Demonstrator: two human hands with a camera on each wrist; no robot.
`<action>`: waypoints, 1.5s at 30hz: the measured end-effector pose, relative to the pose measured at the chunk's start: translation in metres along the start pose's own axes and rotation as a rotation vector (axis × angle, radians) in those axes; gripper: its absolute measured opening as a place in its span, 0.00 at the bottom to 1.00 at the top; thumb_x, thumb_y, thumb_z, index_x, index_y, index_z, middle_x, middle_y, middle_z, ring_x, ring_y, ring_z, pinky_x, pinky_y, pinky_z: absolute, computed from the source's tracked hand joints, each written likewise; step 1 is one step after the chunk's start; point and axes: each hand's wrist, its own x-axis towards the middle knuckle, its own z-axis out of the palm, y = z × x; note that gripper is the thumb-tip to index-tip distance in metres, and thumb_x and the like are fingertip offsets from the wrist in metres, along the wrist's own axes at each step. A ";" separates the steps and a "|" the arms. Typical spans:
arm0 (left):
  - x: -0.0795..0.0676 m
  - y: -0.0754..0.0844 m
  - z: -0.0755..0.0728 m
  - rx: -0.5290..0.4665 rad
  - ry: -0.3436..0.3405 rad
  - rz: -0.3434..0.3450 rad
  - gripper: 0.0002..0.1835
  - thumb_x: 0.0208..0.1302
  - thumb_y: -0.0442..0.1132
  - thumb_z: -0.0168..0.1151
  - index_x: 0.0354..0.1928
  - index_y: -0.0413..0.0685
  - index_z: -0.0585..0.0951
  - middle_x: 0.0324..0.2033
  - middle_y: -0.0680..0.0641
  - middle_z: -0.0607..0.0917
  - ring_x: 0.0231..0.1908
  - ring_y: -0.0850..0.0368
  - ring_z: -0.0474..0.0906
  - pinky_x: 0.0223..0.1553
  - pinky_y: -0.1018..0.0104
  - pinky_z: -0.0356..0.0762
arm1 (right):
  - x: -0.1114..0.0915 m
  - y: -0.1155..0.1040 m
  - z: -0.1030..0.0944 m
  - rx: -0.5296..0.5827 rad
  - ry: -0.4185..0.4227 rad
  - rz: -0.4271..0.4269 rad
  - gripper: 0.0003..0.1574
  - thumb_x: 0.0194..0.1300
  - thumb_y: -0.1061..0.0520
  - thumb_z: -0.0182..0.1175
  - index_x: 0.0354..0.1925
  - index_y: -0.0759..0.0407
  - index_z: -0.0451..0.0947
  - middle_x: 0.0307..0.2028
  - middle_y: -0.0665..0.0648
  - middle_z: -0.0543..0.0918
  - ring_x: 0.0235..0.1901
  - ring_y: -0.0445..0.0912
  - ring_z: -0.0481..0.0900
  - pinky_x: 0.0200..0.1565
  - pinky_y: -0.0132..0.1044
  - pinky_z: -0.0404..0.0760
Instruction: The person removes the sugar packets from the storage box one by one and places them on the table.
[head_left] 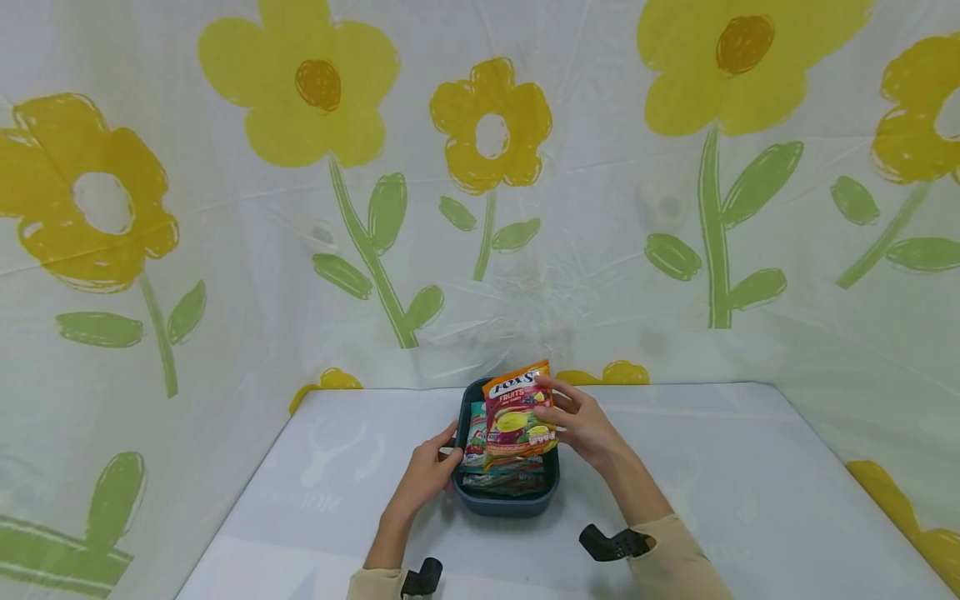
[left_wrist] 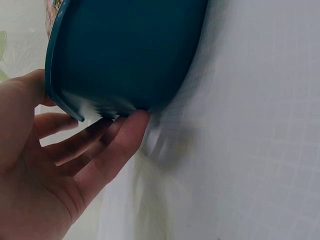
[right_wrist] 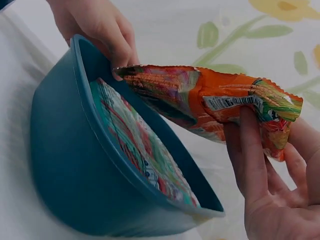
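A dark teal plastic bin [head_left: 507, 507] stands on the white table. My left hand [head_left: 424, 473] holds its left side; in the left wrist view the thumb is at the rim and the fingers lie along the outer wall [left_wrist: 130, 55]. In my right hand [head_left: 588, 427] is an orange candy bag [head_left: 517, 421] printed "FOX'S FRUITS", pinched by its right side and tilted over the bin's opening. Beneath it, inside the bin, lie teal-and-red packets [right_wrist: 142, 145]. The right wrist view shows the bag's far end close to the left thumb.
The white tabletop [head_left: 322, 492] extends on both sides of the bin, which sits near the back edge. Behind hangs a white curtain [head_left: 585, 275] with yellow flowers. Black wrist mounts [head_left: 615, 543] are strapped over beige sleeves.
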 end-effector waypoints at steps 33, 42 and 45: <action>-0.002 0.000 -0.004 -0.009 -0.014 0.013 0.30 0.69 0.39 0.53 0.72 0.42 0.64 0.52 0.36 0.81 0.31 0.58 0.79 0.21 0.68 0.81 | -0.023 0.011 -0.047 0.155 0.140 0.016 0.40 0.65 0.54 0.64 0.72 0.38 0.62 0.69 0.55 0.63 0.62 0.50 0.67 0.55 0.38 0.82; -0.002 -0.002 -0.004 -0.011 -0.013 -0.004 0.30 0.70 0.40 0.53 0.73 0.44 0.64 0.54 0.36 0.80 0.30 0.59 0.78 0.23 0.65 0.83 | -0.029 0.018 -0.056 0.146 0.146 0.009 0.40 0.67 0.54 0.62 0.73 0.38 0.60 0.68 0.54 0.62 0.60 0.50 0.69 0.55 0.38 0.83; -0.002 -0.001 -0.004 -0.014 -0.016 -0.007 0.30 0.70 0.40 0.53 0.73 0.45 0.64 0.54 0.36 0.80 0.30 0.58 0.78 0.23 0.65 0.83 | -0.031 0.018 -0.059 0.143 0.159 0.005 0.40 0.67 0.53 0.62 0.73 0.37 0.59 0.68 0.54 0.62 0.60 0.49 0.71 0.55 0.38 0.83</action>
